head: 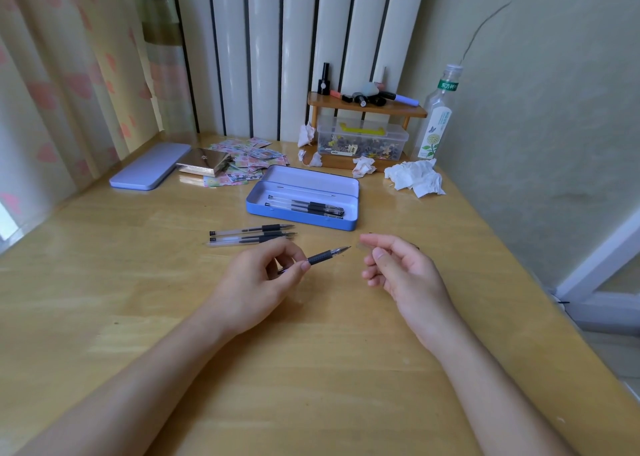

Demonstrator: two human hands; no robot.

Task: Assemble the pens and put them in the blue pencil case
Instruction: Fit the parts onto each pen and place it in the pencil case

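Two bare forearms reach up from the bottom of the frame over the tabletop. Left hand pinches a pen, tip aimed right. Right hand pinches a clear cap just beside that tip. Three uncapped pens lie above the left hand. Blue pencil case, centre frame, lies open with capped pens inside.

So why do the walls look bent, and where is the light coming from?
Head view: the wide-angle lens bows the radiator and the table edges; daylight enters through the curtain at left, leaving pale glare on the tabletop; the left hand casts only a soft shadow.
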